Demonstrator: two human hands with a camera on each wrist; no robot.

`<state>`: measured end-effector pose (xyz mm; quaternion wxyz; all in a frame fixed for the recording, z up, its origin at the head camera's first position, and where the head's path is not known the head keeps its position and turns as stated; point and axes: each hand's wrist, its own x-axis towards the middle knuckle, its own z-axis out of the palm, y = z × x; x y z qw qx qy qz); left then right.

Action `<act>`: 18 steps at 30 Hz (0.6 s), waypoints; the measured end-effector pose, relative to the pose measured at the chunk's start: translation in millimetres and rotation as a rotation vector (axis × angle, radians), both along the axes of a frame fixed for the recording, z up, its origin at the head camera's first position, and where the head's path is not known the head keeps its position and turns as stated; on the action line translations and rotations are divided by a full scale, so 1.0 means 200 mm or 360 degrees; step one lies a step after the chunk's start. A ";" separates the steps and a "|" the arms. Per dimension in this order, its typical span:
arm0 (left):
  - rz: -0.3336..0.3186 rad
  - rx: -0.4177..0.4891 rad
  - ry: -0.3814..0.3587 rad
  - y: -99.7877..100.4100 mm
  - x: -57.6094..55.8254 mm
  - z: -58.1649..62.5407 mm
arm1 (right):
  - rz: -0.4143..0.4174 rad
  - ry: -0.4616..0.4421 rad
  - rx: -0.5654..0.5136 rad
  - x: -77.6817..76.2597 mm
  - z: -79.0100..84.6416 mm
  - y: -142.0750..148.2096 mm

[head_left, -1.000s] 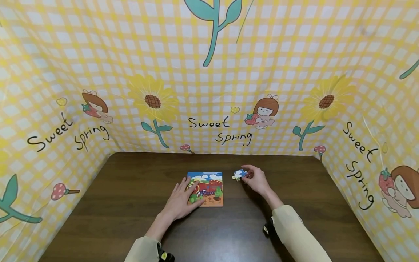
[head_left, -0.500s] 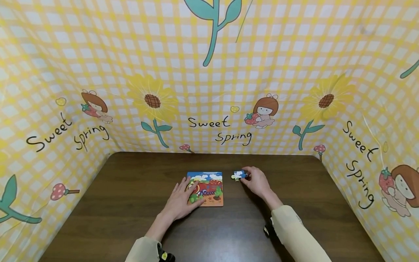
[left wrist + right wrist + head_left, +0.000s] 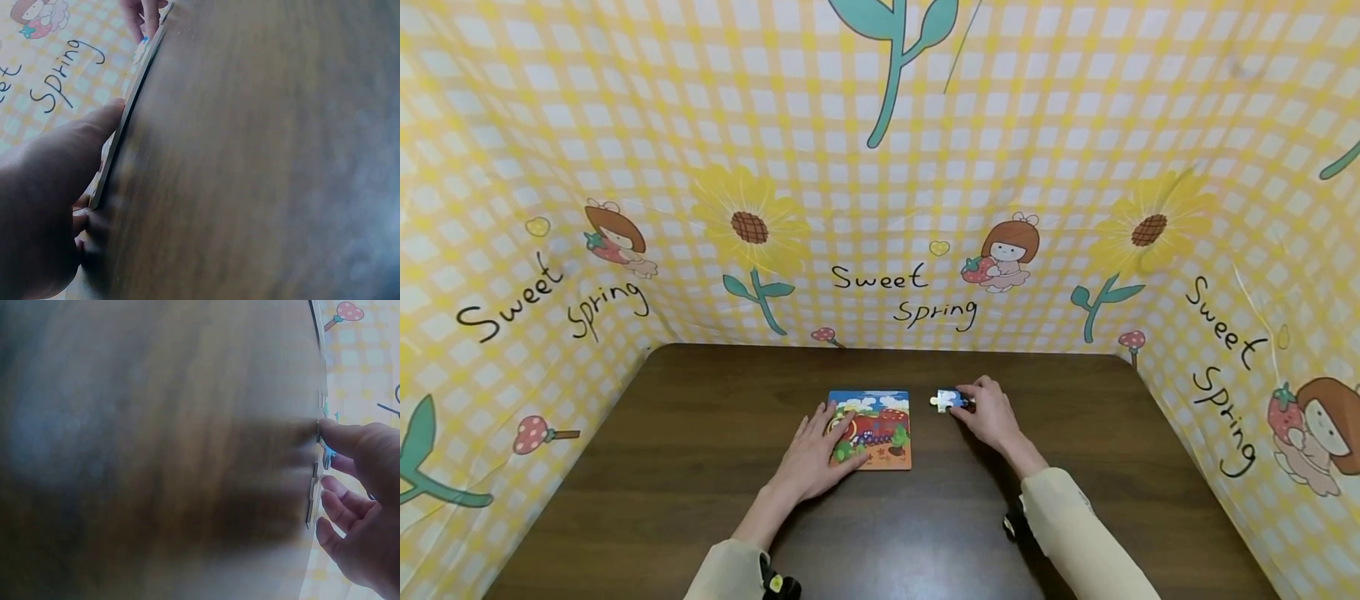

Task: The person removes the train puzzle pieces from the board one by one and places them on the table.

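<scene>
My left hand (image 3: 812,457) rests with spread fingers on the left part of a square picture puzzle (image 3: 886,457), which shows a red train, clouds and orange ground. In the left wrist view, the thumb lies along the near edge of the puzzle board (image 3: 128,115). To its right, my right hand (image 3: 992,414) pinches a jigsaw piece (image 3: 943,400) with white cloud and blue on it, low over the table. The right wrist view has the thumb and a finger at the pinched piece (image 3: 326,456); a flat piece (image 3: 312,497) shows beside the other fingers, partly hidden.
A dark brown wooden table (image 3: 700,433) lies under both hands. Behind it and at both sides hangs a yellow checked cloth (image 3: 865,200) with printed flowers and lettering. Dark bands with small devices (image 3: 781,585) sit at both wrists.
The jigsaw piece has turned slightly and shifted a little left in my right fingers. My left hand and the puzzle board stay in place.
</scene>
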<state>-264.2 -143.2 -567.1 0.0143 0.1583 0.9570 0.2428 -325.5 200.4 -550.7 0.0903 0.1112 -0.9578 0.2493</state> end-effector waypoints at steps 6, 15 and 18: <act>-0.0010 0.0049 0.0051 0.00 0.00 -0.02 | 0.0003 0.0009 -0.0050 0.02 -0.01 0.01; -0.0010 0.0047 0.0053 0.00 0.01 -0.02 | -0.0059 0.0043 -0.0264 0.05 0.03 0.09; -0.0006 0.0057 0.0073 -0.01 0.00 -0.02 | -0.0094 0.0085 -0.0367 0.05 0.06 0.12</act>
